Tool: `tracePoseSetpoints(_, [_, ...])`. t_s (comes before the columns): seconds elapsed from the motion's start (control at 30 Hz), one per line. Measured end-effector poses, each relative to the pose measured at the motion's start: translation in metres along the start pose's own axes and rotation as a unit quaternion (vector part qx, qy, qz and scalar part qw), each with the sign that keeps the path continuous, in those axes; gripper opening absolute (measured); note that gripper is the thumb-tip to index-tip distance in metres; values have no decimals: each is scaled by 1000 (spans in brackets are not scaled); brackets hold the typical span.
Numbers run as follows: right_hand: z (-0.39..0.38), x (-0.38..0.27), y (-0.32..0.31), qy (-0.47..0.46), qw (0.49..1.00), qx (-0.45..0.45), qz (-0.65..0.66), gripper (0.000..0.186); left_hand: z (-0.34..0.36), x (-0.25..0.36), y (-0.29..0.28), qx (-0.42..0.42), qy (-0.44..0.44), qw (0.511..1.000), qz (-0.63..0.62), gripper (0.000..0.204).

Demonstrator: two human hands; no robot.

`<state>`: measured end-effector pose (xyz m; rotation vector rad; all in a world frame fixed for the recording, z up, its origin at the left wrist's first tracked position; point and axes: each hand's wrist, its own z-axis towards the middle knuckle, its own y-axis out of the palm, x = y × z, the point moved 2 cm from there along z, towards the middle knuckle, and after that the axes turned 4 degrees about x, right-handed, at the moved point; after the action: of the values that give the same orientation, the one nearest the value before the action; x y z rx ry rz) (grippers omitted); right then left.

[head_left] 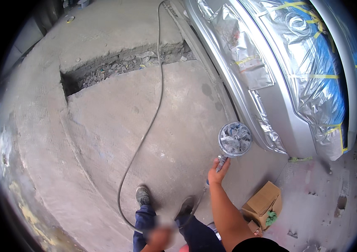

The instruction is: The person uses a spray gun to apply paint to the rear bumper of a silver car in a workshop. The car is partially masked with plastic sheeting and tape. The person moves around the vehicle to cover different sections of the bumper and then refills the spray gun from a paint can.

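Note:
My right hand (217,172) is wrapped round the handle of a paint spray gun (234,139), held out in front of me beside the car. The gun's round cup, seen from above, looks grey and paint-smeared. A thin air hose (161,84) runs across the floor, loops near my feet and passes by my legs; a length of it rises toward the gun. My left hand (161,238) is low in front of my legs, close to the hose. Its fingers are blurred, so I cannot make out whether it holds anything. The silver car (298,134) stands to the right.
Silver foil, blue film and yellow tape (312,77) cover parts of the car. A rubble-filled trench (115,69) cuts into the concrete floor (103,126) ahead on the left. An open cardboard box (263,199) with a green crumpled thing (271,217) sits near my right arm.

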<state>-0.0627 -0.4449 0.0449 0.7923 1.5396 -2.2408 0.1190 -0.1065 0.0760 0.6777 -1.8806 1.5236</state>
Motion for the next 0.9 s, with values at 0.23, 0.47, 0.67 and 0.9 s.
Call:
tracePoseSetpoints(0.23, [77, -64, 94, 17, 994, -41, 99, 50, 1, -20, -27, -78, -48, 995, -41, 30])
tracePoseSetpoints(0.47, [119, -245, 142, -107, 950, -197, 217, 59, 60, -12, -83, 110, -12, 983, 145, 25])
tracePoseSetpoints(0.67, [85, -168, 104, 0, 975, -161, 153, 56, 63, -31, -116, -2, -24, 957, 289, 23])
tracePoseSetpoints(0.9, [87, -57, 122, -10, 1000, -13, 16, 61, 77, -96, -132, 113, -54, 978, 168, 12])
